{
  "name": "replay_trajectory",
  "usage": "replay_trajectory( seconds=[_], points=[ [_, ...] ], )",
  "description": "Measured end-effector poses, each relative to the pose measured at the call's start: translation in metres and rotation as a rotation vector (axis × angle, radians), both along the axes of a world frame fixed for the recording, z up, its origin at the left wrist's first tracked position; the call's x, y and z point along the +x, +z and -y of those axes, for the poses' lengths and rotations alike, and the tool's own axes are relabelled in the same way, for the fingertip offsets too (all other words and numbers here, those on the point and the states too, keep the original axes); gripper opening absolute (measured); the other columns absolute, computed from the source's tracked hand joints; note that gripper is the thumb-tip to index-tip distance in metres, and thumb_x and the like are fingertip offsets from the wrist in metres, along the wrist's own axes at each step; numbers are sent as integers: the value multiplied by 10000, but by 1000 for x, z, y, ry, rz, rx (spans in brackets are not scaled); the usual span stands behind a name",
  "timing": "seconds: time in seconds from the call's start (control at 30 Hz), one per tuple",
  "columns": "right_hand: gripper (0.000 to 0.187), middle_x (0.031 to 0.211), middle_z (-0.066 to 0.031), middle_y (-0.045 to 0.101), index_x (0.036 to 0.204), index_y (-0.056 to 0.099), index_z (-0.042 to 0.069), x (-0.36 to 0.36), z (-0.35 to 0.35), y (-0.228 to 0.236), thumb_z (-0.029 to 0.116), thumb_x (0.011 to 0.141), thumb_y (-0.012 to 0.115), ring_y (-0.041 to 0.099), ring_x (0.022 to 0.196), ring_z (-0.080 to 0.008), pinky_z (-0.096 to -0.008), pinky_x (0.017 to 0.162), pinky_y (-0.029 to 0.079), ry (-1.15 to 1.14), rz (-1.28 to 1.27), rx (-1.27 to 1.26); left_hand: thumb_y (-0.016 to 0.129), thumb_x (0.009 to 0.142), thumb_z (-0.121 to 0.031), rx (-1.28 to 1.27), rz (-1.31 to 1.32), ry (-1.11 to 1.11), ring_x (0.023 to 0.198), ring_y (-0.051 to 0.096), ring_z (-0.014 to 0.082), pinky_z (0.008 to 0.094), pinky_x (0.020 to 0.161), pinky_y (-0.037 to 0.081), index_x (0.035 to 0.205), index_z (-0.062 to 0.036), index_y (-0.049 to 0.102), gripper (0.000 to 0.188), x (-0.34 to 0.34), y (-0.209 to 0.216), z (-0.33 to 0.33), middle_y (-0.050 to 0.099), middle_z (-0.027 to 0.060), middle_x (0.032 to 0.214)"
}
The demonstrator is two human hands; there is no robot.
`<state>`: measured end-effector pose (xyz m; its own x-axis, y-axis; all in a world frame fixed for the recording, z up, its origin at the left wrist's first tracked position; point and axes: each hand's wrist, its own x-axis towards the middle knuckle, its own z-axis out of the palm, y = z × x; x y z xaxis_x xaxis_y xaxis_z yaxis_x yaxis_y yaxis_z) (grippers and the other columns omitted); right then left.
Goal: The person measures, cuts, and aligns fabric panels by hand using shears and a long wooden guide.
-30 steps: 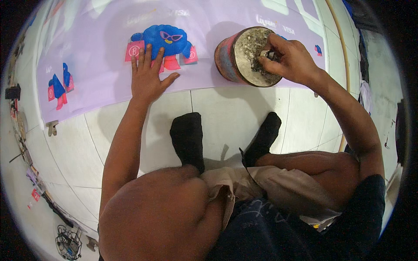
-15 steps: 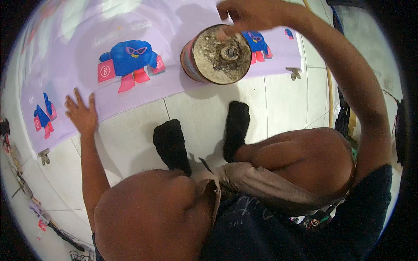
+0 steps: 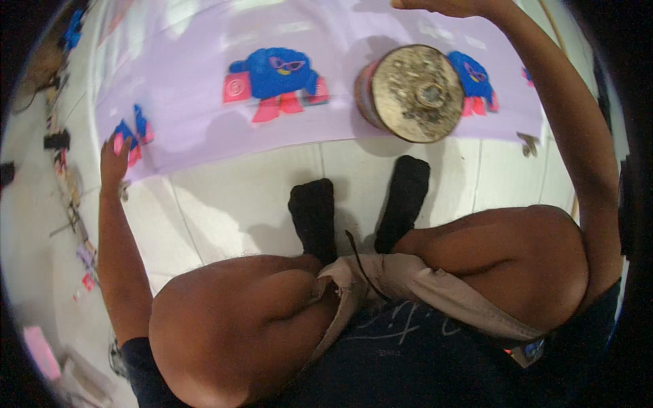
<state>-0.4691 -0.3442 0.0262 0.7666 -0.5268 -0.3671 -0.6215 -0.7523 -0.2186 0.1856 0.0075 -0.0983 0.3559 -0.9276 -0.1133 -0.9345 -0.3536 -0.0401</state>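
A lilac printed sheet [image 3: 183, 132] with blue cartoon figures lies spread over the floor in front of me. My left hand [image 3: 114, 162] is at its near left corner, beside a small printed figure, with fingers stretched out and nothing visible in them. On the sheet's right half stands a round metal can [image 3: 416, 94], its top stained and fitted with a round cap [image 3: 429, 96]. Beyond the can, at the upper edge of the view, is my right hand [image 3: 442, 6]; its fingers are partly cut off, so their hold is unclear.
A metal clip [image 3: 527, 144] grips the near right corner of the sheet, and another clip [image 3: 124, 190] is below my left hand. My feet in black socks [image 3: 313, 216] rest on the white tile floor [image 3: 235, 183]. Assorted small items line the far left.
The view has shifted left, so the can and sheet appear further right. My left hand has moved left to the sheet's corner. My right hand has gone from above the can to farther away.
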Motion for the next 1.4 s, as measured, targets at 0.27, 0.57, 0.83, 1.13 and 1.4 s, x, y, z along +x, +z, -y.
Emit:
replay_trajectory(
  seconds=[0.27, 0.57, 0.83, 1.13, 1.4],
  points=[
    [485, 972, -185, 681, 1020, 666, 39, 79, 10, -19, 504, 893, 609, 652, 889, -330, -424, 791, 506, 75, 186, 149, 589, 949, -408, 177, -32, -14, 1293, 490, 292, 393, 1089, 357, 1357, -92, 534, 519, -62, 166, 63, 536, 173, 1375],
    [425, 806, -152, 622, 1040, 605, 15, 97, 20, -87, 411, 891, 647, 601, 756, -241, -389, 692, 474, 72, 280, 150, 610, 940, -330, 224, -4, 162, 1190, 569, 322, 399, 1008, 434, 1237, -68, 616, 396, -38, 177, -12, 612, 174, 1261],
    [365, 818, -138, 613, 1031, 594, 2, 87, -3, -72, 345, 918, 645, 588, 746, -209, -367, 707, 477, -7, 145, 255, 653, 905, -291, 190, -147, 238, 1048, 642, 286, 372, 913, 498, 1146, -33, 653, 352, 16, 92, -121, 671, 173, 1120],
    [298, 726, -102, 584, 1040, 587, -19, 19, -33, -17, 245, 917, 656, 520, 680, -164, -340, 667, 457, -289, 78, 70, 646, 877, -323, -168, -784, 567, 695, 674, 251, 353, 633, 546, 956, 28, 664, 361, -20, -43, -4, 683, 167, 818],
    [207, 744, -119, 614, 1005, 600, -21, 51, -80, 66, 162, 921, 646, 566, 679, -159, -320, 669, 475, -329, -59, 4, 656, 873, -210, -264, -1802, 826, 659, 651, 213, 331, 628, 548, 891, -14, 614, 202, 14, -52, 11, 658, 107, 784]
  ],
)
